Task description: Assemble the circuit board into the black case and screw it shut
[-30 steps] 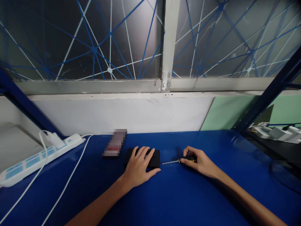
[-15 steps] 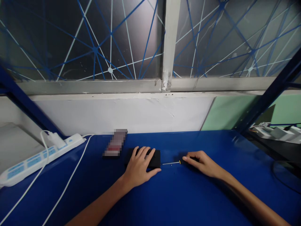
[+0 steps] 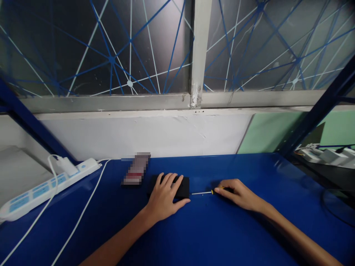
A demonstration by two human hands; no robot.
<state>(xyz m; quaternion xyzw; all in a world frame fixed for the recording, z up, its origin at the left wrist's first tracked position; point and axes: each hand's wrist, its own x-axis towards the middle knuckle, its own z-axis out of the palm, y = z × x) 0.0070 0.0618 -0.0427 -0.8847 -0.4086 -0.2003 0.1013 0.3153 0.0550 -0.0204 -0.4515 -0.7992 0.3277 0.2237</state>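
Observation:
My left hand point(image 3: 165, 195) holds down a flat black box point(image 3: 183, 186) on the blue tabletop, fingers spread across its top and thumb along its near side. Most of the box's left part is hidden under the hand. In my right hand point(image 3: 240, 194) is a screwdriver point(image 3: 201, 193) with a black and yellow handle, pinched between thumb and fingers. Its metal shaft lies level and points left. The tip meets the right end of the box; what it touches there is too small to make out.
Behind my left hand lies a phone-like slab point(image 3: 137, 169) with a blurred-out face. A white power strip point(image 3: 47, 188) with a plug and white cables stands at the left. More white adapters point(image 3: 330, 158) sit at the far right. A white wall point(image 3: 155, 135) borders the blue table point(image 3: 194, 236).
My right fingers have shifted on the screwdriver handle, and more of its yellow shows now. My left hand and the black box have stayed in place.

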